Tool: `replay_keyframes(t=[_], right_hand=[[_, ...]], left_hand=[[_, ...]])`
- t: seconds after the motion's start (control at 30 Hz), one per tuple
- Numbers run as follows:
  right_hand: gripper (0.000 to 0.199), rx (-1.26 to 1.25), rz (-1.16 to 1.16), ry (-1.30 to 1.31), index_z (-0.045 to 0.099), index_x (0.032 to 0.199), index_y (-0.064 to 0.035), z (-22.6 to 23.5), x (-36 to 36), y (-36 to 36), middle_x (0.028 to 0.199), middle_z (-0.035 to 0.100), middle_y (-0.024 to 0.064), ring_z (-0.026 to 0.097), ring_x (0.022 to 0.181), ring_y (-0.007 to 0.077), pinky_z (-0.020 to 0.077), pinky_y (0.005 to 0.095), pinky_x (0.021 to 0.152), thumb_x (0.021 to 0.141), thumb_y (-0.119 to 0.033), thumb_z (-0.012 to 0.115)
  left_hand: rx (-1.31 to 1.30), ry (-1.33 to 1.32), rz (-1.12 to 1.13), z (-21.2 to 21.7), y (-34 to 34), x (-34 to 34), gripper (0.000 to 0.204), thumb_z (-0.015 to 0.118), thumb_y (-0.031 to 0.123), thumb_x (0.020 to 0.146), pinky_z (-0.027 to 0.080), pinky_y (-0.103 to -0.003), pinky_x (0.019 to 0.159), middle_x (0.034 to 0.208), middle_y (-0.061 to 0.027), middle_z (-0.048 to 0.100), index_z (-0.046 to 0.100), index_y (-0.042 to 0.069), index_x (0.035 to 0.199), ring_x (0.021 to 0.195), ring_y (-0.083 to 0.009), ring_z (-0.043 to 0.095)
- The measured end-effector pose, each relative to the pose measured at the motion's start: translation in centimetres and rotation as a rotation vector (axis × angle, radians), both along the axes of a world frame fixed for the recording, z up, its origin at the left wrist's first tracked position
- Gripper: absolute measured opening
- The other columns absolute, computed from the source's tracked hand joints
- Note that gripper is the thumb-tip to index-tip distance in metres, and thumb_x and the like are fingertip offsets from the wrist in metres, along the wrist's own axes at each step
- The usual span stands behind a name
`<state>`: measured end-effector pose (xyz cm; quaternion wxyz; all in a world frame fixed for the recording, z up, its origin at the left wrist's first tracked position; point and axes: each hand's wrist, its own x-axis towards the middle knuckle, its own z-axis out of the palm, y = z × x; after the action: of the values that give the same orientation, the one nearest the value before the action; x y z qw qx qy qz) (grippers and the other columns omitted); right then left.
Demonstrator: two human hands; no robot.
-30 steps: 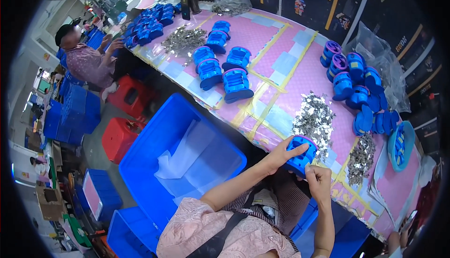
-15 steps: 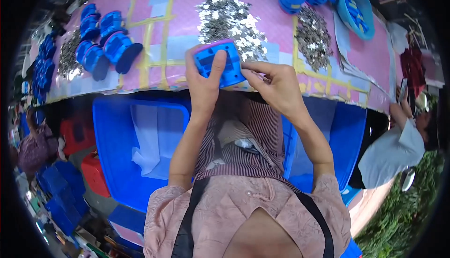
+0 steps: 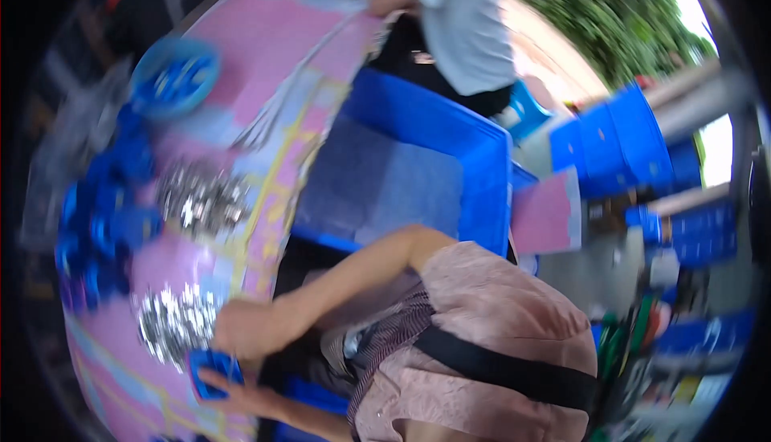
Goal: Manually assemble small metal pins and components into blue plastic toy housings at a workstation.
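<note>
The picture is smeared by motion. My left hand (image 3: pixel 241 398) is closed on a small blue plastic part (image 3: pixel 214 371) at the table's near edge, its thumb laid across the part. Just above that part is my right hand (image 3: pixel 247 328), too blurred to show its fingers or anything in them. Beside both hands lies a heap of small silvery metal pieces (image 3: pixel 178 325). Farther up the table is a second heap of metal pieces (image 3: pixel 205 195), with a cluster of blue plastic parts (image 3: pixel 104 229) to its left.
A light blue basin (image 3: pixel 209 89) holding blue parts stands on the pink table top (image 3: pixel 249 48), near some layered sheets (image 3: pixel 277 113). A large blue crate (image 3: pixel 482 157) adjoins the table edge. Beyond it sits a person in a pale shirt (image 3: pixel 458 24). Blue bins (image 3: pixel 614 145) stand at the right.
The view has swung to the right, bringing the crate and the person nearer the middle. My left hand still holds the blue part. My right hand has become blurred above it.
</note>
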<state>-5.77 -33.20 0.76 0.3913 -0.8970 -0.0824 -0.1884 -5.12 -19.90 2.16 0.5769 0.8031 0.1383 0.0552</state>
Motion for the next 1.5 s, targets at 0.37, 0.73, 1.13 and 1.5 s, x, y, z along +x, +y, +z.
replay_keyframes(t=[0.37, 0.73, 1.13, 1.5], right_hand=[[0.017, 0.801, -0.087, 0.417, 0.073, 0.095, -0.0029, 0.7, -1.5, -4.9, 0.079, 0.070, 0.0012, 0.062, 0.073, 0.0081, 0.0525, 0.0266, 0.066, 0.085, -0.015, 0.068], [0.117, -0.096, 0.425, 0.077, 0.029, 0.150, -0.0050, 5.9, 0.1, -3.1, 0.147, 0.045, 0.0156, 0.062, 0.086, 0.0136, 0.0494, 0.0235, 0.063, 0.055, -0.029, 0.093], [0.071, 0.833, 0.254, -0.017, 0.045, 0.140, 0.0003, 8.8, 0.5, -5.5, 0.123, 0.059, 0.0127, 0.058, 0.110, 0.0183, 0.0484, 0.0297, 0.090, 0.075, -0.018, 0.066], [0.047, 0.202, 0.105, 0.375, 0.058, 0.118, -0.0045, 4.8, 4.2, -1.6, 0.100, 0.060, 0.0112, 0.061, 0.081, 0.0228, 0.0485, 0.0339, 0.070, 0.076, -0.017, 0.076]], left_hand=[[-0.931, 0.151, -0.131, -5.1, -1.4, 2.1, 0.044, 0.049, 0.039, 0.102, 0.052, -0.031, 0.087, 0.115, -0.0042, 0.061, 0.051, 0.007, 0.132, 0.102, -0.0142, 0.061], [-0.764, 0.198, -0.296, -2.8, 2.3, -0.4, 0.051, 0.048, 0.042, 0.102, 0.040, -0.030, 0.104, 0.128, -0.0066, 0.056, 0.051, 0.002, 0.134, 0.120, -0.0157, 0.050], [-1.732, 0.588, -0.477, -2.3, 5.2, -1.4, 0.074, 0.044, 0.069, 0.090, 0.057, -0.031, 0.042, 0.101, -0.0174, 0.069, 0.058, 0.005, 0.124, 0.079, -0.0327, 0.071], [-1.840, 0.447, -0.640, -2.1, 5.7, -1.7, 0.074, 0.065, 0.051, 0.088, 0.063, -0.039, 0.069, 0.128, -0.0207, 0.058, 0.040, 0.005, 0.140, 0.114, -0.0332, 0.062]])
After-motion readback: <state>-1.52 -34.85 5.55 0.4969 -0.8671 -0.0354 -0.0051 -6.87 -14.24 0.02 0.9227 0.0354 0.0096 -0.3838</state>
